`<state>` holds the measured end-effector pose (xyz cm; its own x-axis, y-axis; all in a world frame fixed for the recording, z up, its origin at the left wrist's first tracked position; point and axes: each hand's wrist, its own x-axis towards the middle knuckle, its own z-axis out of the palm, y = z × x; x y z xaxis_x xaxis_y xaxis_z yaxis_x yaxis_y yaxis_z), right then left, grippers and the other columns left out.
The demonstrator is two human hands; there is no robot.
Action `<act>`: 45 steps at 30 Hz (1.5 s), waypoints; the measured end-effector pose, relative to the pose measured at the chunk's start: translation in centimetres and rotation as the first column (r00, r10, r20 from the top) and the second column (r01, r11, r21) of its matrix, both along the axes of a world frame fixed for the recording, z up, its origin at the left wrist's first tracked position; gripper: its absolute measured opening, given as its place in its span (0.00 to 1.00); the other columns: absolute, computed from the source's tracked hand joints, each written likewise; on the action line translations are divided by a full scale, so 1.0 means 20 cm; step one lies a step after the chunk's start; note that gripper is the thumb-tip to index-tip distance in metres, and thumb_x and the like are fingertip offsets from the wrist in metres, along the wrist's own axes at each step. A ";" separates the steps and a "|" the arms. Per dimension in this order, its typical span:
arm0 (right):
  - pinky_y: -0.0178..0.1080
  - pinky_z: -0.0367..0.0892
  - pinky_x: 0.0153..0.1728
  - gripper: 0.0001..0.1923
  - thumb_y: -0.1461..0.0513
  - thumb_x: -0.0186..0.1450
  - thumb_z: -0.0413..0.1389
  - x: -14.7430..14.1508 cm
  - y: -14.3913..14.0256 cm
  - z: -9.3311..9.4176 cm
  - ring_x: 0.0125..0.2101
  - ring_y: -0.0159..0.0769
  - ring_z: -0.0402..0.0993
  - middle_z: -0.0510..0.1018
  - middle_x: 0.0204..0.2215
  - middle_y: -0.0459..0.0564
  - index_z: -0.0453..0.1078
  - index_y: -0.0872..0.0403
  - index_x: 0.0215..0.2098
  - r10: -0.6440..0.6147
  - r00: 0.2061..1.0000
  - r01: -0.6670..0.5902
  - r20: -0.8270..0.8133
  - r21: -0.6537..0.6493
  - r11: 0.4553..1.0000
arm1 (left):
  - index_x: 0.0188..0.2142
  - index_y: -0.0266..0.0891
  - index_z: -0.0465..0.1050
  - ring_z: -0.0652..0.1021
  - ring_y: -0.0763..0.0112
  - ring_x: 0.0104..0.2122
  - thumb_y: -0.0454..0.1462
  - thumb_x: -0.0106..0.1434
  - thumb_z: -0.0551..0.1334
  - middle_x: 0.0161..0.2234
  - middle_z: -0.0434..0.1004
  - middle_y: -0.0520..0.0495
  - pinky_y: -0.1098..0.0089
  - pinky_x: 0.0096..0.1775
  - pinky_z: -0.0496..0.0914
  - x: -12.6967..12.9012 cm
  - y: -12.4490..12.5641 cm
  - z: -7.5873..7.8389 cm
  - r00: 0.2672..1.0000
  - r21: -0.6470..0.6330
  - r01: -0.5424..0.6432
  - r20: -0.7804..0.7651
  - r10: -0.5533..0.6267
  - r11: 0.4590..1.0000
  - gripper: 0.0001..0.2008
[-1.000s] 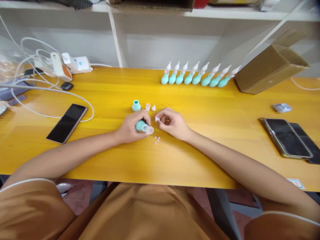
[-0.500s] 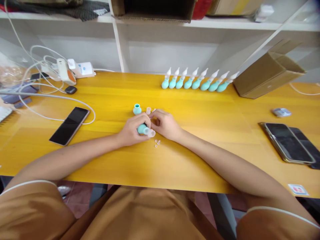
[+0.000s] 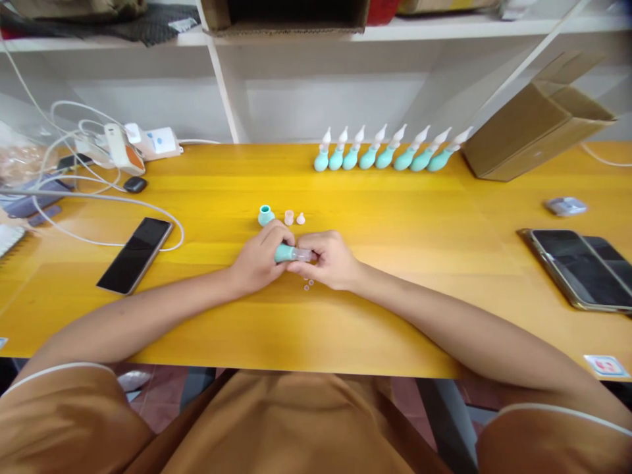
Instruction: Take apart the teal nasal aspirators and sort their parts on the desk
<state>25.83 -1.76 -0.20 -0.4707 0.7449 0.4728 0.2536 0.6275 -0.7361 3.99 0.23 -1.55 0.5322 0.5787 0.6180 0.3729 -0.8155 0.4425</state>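
Observation:
My left hand (image 3: 259,258) is closed around a teal squeeze bulb (image 3: 283,253), which lies on its side and points right. A clear tube piece (image 3: 301,255) sits in the bulb's mouth. At the free end of that tube, my right hand (image 3: 332,260) has its thumb and fingers pinched together; what they hold there is hidden. Just beyond my hands stand another teal bulb (image 3: 265,215) with an open mouth, a clear pinkish tube piece (image 3: 289,217) and a small pale nozzle tip (image 3: 301,218). Small clear rings (image 3: 307,287) lie below my right fingers, partly covered.
Several teal bulbs with clear tubes and pale tips (image 3: 385,151) stand in a row at the back. A cardboard box (image 3: 528,135) leans at right. Phones (image 3: 573,266) lie on the right, one phone (image 3: 134,255) on the left, near white cables and a power strip (image 3: 160,141).
My right hand has moved from beside the small nozzle tip toward me, onto the end of the clear tube. The bulb in my left hand has turned to point more to the right.

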 end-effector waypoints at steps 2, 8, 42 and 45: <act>0.37 0.51 0.26 0.38 0.35 0.73 0.61 -0.01 -0.01 0.00 0.22 0.28 0.54 0.60 0.19 0.39 0.58 0.51 0.22 0.006 0.999 -0.008 -0.040 -0.062 0.998 | 0.45 0.43 0.68 0.78 0.65 0.40 0.49 0.81 0.61 0.42 0.76 0.46 0.64 0.39 0.73 0.00 0.00 -0.01 0.999 0.020 0.044 -0.020 -0.044 0.999 0.13; 0.36 0.52 0.24 0.38 0.34 0.72 0.62 -0.01 0.00 0.00 0.21 0.27 0.53 0.60 0.18 0.39 0.61 0.52 0.21 0.175 0.965 -0.213 -0.198 -0.190 0.958 | 0.46 0.44 0.66 0.76 0.66 0.39 0.52 0.79 0.63 0.41 0.73 0.47 0.64 0.42 0.74 0.01 0.00 0.02 0.972 -0.080 0.229 0.066 -0.224 0.970 0.16; 0.42 0.49 0.30 0.30 0.38 0.80 0.55 0.12 0.18 0.20 0.38 0.47 0.84 0.88 0.45 0.58 0.82 0.54 0.49 -0.261 0.423 0.112 0.868 0.236 0.965 | 0.44 0.42 0.77 0.77 0.56 0.44 0.38 0.73 0.68 0.40 0.81 0.44 0.62 0.43 0.68 -0.19 0.21 0.39 0.731 0.074 0.053 -0.682 0.011 0.996 0.04; 0.42 0.50 0.31 0.28 0.40 0.80 0.55 0.12 0.17 0.20 0.37 0.45 0.83 0.88 0.47 0.58 0.81 0.54 0.53 -0.259 0.437 0.099 0.861 0.240 0.966 | 0.43 0.41 0.77 0.76 0.56 0.44 0.38 0.73 0.67 0.39 0.81 0.44 0.61 0.43 0.68 -0.19 0.22 0.39 0.732 0.131 0.068 -0.680 0.039 0.989 0.04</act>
